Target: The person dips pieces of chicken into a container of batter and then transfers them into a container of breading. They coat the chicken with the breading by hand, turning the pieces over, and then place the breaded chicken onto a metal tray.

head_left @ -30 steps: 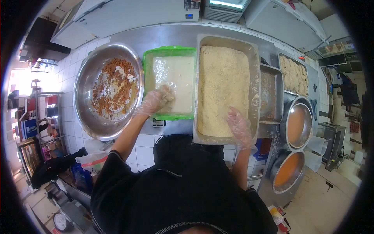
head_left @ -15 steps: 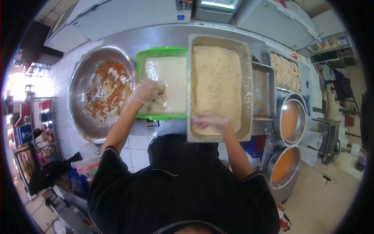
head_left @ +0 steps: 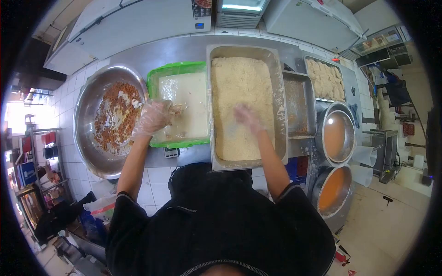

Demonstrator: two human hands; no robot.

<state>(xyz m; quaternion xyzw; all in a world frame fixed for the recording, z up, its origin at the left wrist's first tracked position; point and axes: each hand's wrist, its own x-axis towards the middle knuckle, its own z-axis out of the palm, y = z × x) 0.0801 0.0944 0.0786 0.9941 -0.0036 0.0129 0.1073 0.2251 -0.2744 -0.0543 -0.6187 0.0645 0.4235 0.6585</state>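
My gloved left hand (head_left: 154, 117) is at the left side of a green tub (head_left: 179, 66) that holds a pale, milky batter (head_left: 191, 89). Its fingers are closed around a wet, batter-coated piece (head_left: 175, 109), whose kind does not show. My right hand (head_left: 248, 117), also gloved and smeared by motion, is over the coarse, pale breading (head_left: 241, 76) in a deep metal pan (head_left: 281, 99). Beneath that hand, the breading has a shallow hollow.
Left of the tub stands a large steel bowl (head_left: 83, 133) with reddish-brown crumbs and white powder. To the right are a shallow metal tray (head_left: 299, 103), a tray of coated pieces (head_left: 326, 78) and two round pots with orange liquid (head_left: 334, 135). A small scale (head_left: 171, 152) sits by the tub.
My right hand has moved from the pan's near end toward its middle, and a hollow now shows in the breading. The left hand has shifted toward the tub's left rim. The view has moved slightly.
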